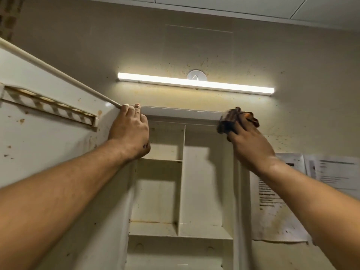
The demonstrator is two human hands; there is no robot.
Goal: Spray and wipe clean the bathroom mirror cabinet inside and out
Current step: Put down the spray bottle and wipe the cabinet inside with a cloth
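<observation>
- Stained wall (292, 55) is lit by a strip light (194, 84).
- Open door (48, 133) is gripped at its corner by the left hand (129, 131).
- Brown cloth (231, 119) is held against the cabinet (181, 113) by the right hand (249, 145).

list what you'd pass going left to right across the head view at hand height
open door → left hand gripping the cabinet top edge → divider inside → cloth held in the right hand → papers on the wall
</observation>
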